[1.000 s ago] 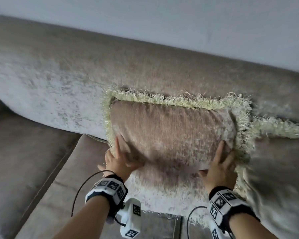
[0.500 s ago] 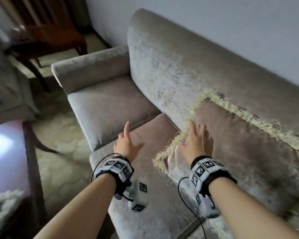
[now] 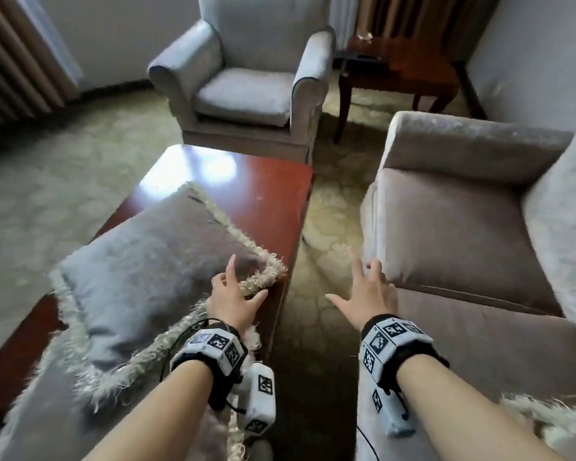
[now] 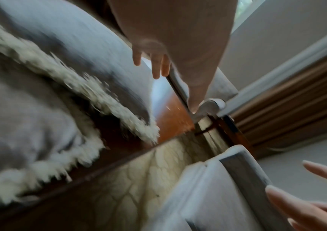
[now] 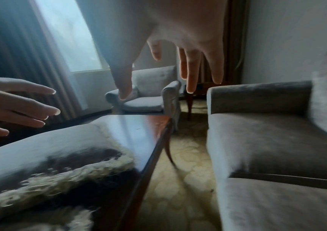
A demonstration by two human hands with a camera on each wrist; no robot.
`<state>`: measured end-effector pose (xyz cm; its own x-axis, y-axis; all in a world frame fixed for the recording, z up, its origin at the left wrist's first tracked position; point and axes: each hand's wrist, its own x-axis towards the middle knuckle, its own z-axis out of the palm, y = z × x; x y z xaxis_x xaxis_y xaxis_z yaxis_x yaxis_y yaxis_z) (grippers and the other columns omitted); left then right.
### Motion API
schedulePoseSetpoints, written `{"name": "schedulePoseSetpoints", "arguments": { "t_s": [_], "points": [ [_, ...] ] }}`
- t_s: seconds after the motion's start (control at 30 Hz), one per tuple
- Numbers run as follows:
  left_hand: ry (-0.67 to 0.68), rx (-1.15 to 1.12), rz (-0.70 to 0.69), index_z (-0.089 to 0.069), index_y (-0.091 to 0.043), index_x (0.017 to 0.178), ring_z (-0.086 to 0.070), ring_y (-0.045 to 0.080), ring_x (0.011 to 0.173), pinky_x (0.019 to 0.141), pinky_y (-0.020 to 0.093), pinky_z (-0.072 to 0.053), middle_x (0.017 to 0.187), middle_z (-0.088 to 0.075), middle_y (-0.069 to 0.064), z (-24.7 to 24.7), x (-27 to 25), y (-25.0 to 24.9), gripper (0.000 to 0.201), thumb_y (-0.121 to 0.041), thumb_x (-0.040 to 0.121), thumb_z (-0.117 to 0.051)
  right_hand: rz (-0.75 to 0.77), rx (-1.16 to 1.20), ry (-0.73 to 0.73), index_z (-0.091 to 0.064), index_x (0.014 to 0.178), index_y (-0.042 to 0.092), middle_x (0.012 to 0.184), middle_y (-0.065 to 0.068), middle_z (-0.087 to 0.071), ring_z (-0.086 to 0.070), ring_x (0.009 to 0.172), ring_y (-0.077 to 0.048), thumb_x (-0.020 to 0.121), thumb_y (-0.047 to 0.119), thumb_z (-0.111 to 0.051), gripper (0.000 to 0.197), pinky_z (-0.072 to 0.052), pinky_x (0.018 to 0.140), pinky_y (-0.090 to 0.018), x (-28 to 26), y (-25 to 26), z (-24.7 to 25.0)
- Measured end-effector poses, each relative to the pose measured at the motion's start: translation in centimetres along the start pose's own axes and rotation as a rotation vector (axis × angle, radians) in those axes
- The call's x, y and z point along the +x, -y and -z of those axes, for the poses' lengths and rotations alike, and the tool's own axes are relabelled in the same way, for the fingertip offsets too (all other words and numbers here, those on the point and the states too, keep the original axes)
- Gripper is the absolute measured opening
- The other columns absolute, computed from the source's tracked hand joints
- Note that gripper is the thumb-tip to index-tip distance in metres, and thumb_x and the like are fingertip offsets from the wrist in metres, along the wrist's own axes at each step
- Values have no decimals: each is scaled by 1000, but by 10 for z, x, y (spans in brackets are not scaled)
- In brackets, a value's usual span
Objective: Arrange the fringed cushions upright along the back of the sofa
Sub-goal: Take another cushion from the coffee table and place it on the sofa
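Two fringed cushions lie flat on the coffee table (image 3: 246, 181). The upper cushion (image 3: 147, 261) overlaps a lower cushion (image 3: 47, 427) at the near left. My left hand (image 3: 236, 294) hovers with spread fingers over the upper cushion's near right corner; whether it touches is unclear. My right hand (image 3: 366, 294) is open in the air over the gap between table and sofa seat (image 3: 463, 234), holding nothing. The fringe of another cushion (image 3: 552, 417) shows at the bottom right on the sofa. The left wrist view shows the upper cushion (image 4: 79, 46) under my straight fingers (image 4: 158, 67).
The sofa back (image 3: 566, 207) runs along the right, its armrest (image 3: 473, 141) at the far end. An armchair (image 3: 243, 81) stands beyond the table, with a dark side table (image 3: 396, 68) next to it. Patterned carpet (image 3: 330, 221) fills the narrow gap between table and sofa.
My view has swung left from the sofa back to the coffee table. Both hands have left the upright cushion on the sofa; the left now reaches over the cushion on the table.
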<state>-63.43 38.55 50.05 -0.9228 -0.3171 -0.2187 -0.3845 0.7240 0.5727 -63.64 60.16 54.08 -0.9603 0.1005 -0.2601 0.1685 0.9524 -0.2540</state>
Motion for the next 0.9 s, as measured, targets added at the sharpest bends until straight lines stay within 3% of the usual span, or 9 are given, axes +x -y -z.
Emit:
{"name": "schedulePoseSetpoints", "arguments": {
  "t_s": [0.13, 0.23, 0.37, 0.43, 0.53, 0.63, 0.77, 0.9],
  "points": [
    [-65, 65, 210, -6, -35, 145, -44, 32, 124, 103, 46, -36, 137, -35, 16, 49, 40, 92, 96, -60, 71, -63, 128, 11, 166, 8, 143, 46, 150, -13, -15, -45, 126, -34, 75, 61, -62, 98, -35, 106, -52, 29, 97, -48],
    [-39, 69, 320, -6, -34, 146, -35, 33, 131, 107, 49, -32, 142, -30, 20, 66, 69, 152, 96, -61, 72, -61, 224, -38, 280, 6, 144, 47, 153, -9, -12, -39, 133, -31, 78, 62, -58, 93, -30, 108, -56, 51, 154, -87],
    [36, 121, 369, -16, -29, 145, -19, 27, 140, 112, 50, -22, 152, -19, 11, 65, 85, 207, 86, -59, 77, -58, 360, -167, 406, 0, 145, 45, 155, -9, -10, -34, 135, -30, 84, 59, -52, 81, -35, 107, -49, 72, 213, -142],
    [45, 164, 352, -22, -28, 143, -17, 22, 141, 111, 48, -21, 153, -19, 3, 62, 87, 221, 74, -56, 82, -53, 420, -220, 434, -4, 146, 42, 157, -6, -7, -26, 139, -28, 87, 58, -49, 77, -31, 110, -48, 82, 237, -163],
    [17, 290, 286, -26, -30, 140, -29, 16, 134, 110, 43, -25, 146, -31, -4, 62, 88, 236, 64, -57, 85, -45, 461, -257, 481, -7, 148, 39, 158, -1, -6, -18, 142, -25, 90, 53, -46, 71, -25, 113, -48, 92, 261, -187],
    [-49, 384, 263, -25, -28, 141, -36, 15, 129, 110, 40, -24, 141, -39, -6, 67, 103, 248, 65, -61, 86, -36, 481, -295, 459, -4, 149, 34, 154, 0, -21, -30, 136, -25, 91, 53, -43, 73, -29, 110, -46, 103, 276, -202],
    [-92, 346, 340, -21, -27, 142, -39, 20, 128, 106, 40, -26, 143, -40, -3, 74, 130, 257, 70, -64, 85, -36, 509, -336, 399, 1, 150, 28, 144, -3, -39, -42, 127, -27, 94, 50, -40, 73, -35, 105, -41, 126, 288, -205],
    [-136, 351, 441, -39, -30, 128, -45, 25, 116, 98, 39, -31, 123, -51, 6, 80, 154, 256, 66, -70, 76, -45, 538, -374, 390, -4, 149, 32, 138, -8, -44, -47, 124, -28, 92, 49, -43, 71, -38, 101, -41, 160, 301, -202]
  ]
}}
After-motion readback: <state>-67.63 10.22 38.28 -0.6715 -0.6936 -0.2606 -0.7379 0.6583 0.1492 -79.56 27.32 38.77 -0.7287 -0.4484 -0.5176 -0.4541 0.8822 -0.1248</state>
